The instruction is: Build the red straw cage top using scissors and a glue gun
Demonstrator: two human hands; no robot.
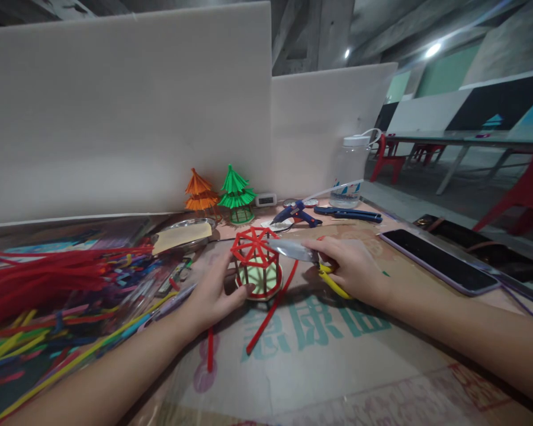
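A small red pavilion frame made of pipe cleaners (254, 248) stands on the cardboard, with a pale green base inside its dark posts. My left hand (217, 290) grips it from the left, thumb near the lower front rim. In my right hand (353, 269) is a pair of scissors with yellow handles (331, 281); their blades (293, 248) point left and reach the frame's upper right edge. Whether the blades touch the red rim cannot be made out. A loose red pipe cleaner (270, 319) lies in front of the frame, and a shorter red piece (210, 349) lies to its left.
Behind stand an orange pagoda (199, 192) and a green pagoda (236, 198). A blue glue gun (297, 213), a blue cutter (349, 214), a water bottle (350, 171) and a phone (439, 260) are at the back and right. Many coloured pipe cleaners (39, 284) fill the left side.
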